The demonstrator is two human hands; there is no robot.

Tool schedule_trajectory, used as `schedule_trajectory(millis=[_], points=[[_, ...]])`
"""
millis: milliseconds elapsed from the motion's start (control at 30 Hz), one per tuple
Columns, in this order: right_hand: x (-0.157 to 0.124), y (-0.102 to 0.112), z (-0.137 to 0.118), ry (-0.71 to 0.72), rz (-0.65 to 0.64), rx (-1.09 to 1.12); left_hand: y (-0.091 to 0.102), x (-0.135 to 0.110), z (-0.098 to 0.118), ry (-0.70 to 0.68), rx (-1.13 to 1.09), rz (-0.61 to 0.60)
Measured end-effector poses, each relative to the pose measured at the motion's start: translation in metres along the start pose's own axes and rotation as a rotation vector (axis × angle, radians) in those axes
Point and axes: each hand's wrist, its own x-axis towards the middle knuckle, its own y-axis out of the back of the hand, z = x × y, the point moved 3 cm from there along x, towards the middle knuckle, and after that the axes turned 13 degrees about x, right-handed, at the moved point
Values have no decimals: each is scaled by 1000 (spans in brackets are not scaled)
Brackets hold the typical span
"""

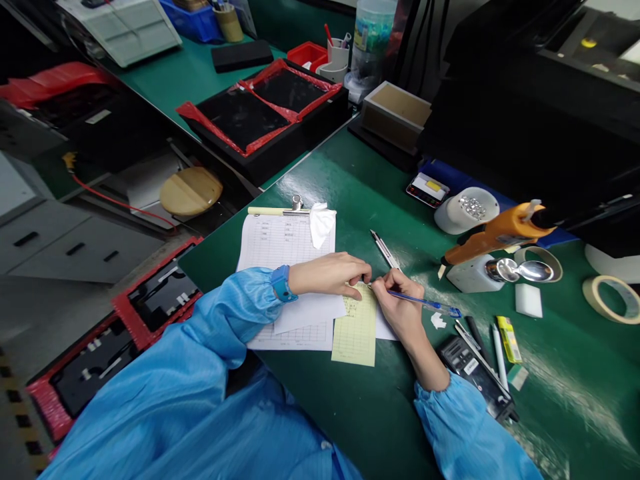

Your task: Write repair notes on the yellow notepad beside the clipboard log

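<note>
My right hand (401, 299) grips a blue pen (425, 301), its tip near the top of a yellow lined slip (354, 341). My left hand (330, 273) reaches over the top of the slip, fingers curled toward the pen tip. A small dark thing shows at its fingertips, too small to name. White paper (310, 313) lies under my left wrist, on top of a clipboard's printed form (260, 253). A crumpled white tissue (321, 225) rests beside the clip (297, 205). Just beyond my right hand lies a utility knife (385, 250).
On the right stand an orange electric screwdriver (495, 239), a white cup of small metal parts (467, 208), a dispenser bottle (475, 275) and a tape roll (613, 300). A black device (475, 377) lies near my right forearm. Black trays with red wrap (265, 110) sit beyond the table's left edge.
</note>
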Motion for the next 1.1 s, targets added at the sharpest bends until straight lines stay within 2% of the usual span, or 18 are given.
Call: schedule_trajectory(millis=[200, 1100], points=[[0, 0, 2, -2, -10, -2, -1, 0, -1, -27, 11, 33], [0, -1, 0, -20, 20, 13, 1, -1, 0, -2, -23, 23]])
